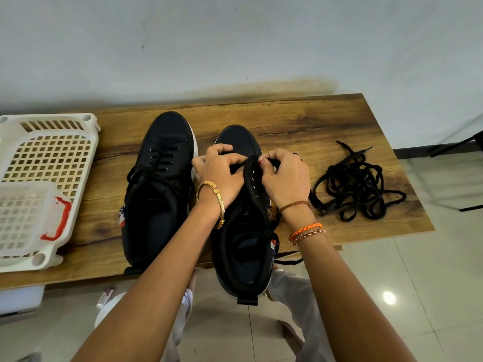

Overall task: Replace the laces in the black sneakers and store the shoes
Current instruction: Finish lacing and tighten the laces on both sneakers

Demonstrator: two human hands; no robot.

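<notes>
the right sneaker (pixel 243 246), just right of the laced left sneaker (pixel 159 189), is gripped at its eyelet flaps by the left hand (pixel 222 173) and right hand (pixel 285 176). a tangled lace pile (pixel 358 184) is seen further right of that left sneaker, a white basket (pixel 75 163) to its left.

On the wooden bench (pixel 300 121), the left hand (pixel 222 173) and right hand (pixel 285 176) grip the eyelet flap of the right sneaker (pixel 243 246). The laced sneaker (pixel 159 194) stands beside it; loose black laces (pixel 358 184) lie to the right, a white basket (pixel 44 158) to the left.
</notes>
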